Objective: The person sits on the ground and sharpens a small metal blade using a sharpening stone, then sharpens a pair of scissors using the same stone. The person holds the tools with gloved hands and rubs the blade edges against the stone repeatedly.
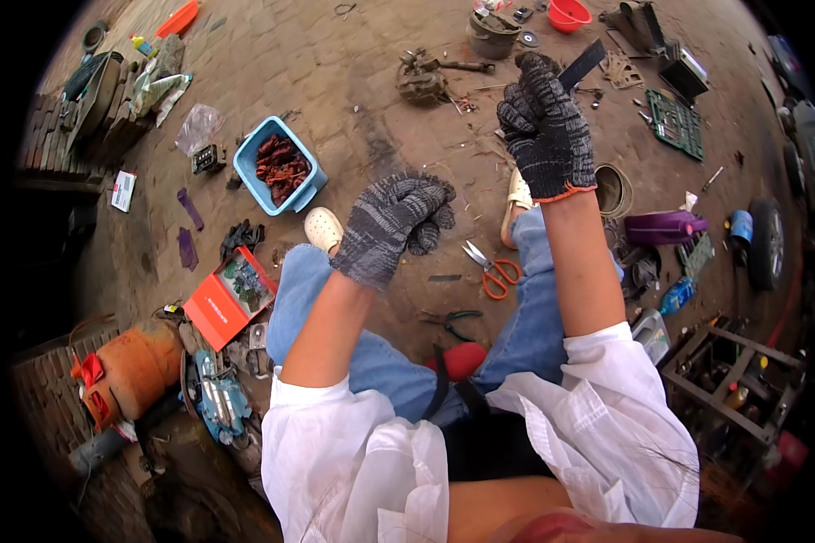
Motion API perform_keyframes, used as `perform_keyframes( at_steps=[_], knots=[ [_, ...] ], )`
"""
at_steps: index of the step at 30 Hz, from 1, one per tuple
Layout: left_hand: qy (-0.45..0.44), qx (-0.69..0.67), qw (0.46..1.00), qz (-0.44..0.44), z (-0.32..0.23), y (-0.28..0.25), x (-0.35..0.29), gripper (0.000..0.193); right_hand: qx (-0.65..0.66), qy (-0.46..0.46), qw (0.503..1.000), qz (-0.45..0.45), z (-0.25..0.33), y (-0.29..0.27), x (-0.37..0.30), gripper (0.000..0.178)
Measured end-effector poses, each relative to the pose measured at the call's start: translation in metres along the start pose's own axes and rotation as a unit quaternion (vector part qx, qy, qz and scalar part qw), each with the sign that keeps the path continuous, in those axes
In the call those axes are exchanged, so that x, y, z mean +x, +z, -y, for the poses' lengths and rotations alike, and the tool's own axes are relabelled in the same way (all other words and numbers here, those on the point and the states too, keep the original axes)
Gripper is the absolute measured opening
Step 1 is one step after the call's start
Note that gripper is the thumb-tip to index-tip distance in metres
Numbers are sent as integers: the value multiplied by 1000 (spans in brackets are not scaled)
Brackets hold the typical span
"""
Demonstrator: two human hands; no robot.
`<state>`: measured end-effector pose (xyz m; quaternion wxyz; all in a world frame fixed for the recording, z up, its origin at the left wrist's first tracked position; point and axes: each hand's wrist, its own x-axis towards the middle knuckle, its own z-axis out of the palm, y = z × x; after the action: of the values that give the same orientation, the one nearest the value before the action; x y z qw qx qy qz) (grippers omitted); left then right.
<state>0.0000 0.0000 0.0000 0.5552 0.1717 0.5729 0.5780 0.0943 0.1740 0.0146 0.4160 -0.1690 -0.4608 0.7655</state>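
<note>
Both my hands wear dark grey knitted gloves. My right hand [552, 136] is raised at the upper right, its fingers closed on a dark flat strip [583, 65] with a straight, slanting end; whether it is a blade or a piece of rubber, I cannot tell. My left hand [394, 224] is curled closed in front of my left knee, and anything inside its fingers is hidden. On the ground between my feet lie orange-handled scissors [491, 270], partly open. Nearer to me are dark pliers [451, 319] and a small dark strip [444, 278].
A blue basin [310, 192] of reddish-brown pieces stands at the left, above an open red box [217, 312]. An orange gas cylinder [140, 362] is at the lower left. To the right are a green tool case [675, 125], a purple container [665, 228], a tyre [768, 244] and a metal frame [743, 380].
</note>
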Motion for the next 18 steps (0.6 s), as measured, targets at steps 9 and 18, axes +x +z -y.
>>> perform_keyframes(
  at_steps=[9,18],
  knots=[
    [304,89,912,-261,7,-38,22,20,-55,91,994,-14,-10,13,-11,9],
    [169,183,967,-50,-2,-24,10,19,-136,110,984,-22,-34,24,-24,20]
  ],
)
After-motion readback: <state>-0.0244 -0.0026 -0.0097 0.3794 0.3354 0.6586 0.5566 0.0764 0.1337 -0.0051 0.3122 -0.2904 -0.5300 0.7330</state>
